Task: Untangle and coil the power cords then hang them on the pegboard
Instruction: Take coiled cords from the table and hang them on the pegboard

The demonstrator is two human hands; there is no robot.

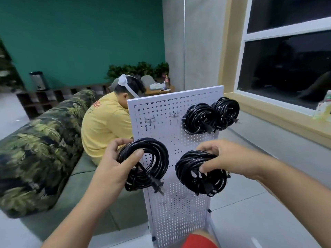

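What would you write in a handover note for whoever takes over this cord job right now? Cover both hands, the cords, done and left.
Left hand grips one coiled cord; right hand grips a second coiled cord, both in front of the pegboard.
Done: two hung coils at the board's upper right.
To do: hang the two held coils; bare hooks show at upper left.

the pegboard (157, 108) hid the front of the seated person (105, 122); the hung coils (198, 119) covered their hooks; the board's foot was lost, perhaps behind red cloth (198, 241).
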